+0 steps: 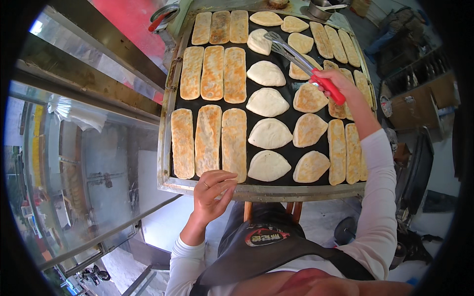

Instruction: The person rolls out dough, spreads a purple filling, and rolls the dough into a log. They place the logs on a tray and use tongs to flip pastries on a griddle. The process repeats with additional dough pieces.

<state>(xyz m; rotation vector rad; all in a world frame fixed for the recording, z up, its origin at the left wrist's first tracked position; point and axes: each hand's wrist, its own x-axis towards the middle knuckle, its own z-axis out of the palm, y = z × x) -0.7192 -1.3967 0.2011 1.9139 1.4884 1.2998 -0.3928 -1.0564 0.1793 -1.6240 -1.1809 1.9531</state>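
My right hand (339, 80) grips the red handle of metal food tongs (298, 57) over a flat griddle (289, 100). The slotted tips reach a pale, folded flatbread (258, 42) in the far middle; whether they clamp it I cannot tell. Below it runs a column of pale half-round flatbreads (268, 101). Beside them, to the right, are browned half-round ones (310, 129). My left hand (213, 194) is empty, fingers bent and thumb apart, at the griddle's front rim (296, 193). Its fingertips are by the near end of a long browned flatbread (234, 144).
More long flatbreads (208, 137) fill the griddle's left side, and narrow ones (337, 151) line its right. A pot (321, 11) with a utensil stands beyond the far edge. Glass panes in a metal frame (100, 92) rise at left. A person (398, 27) is at far right.
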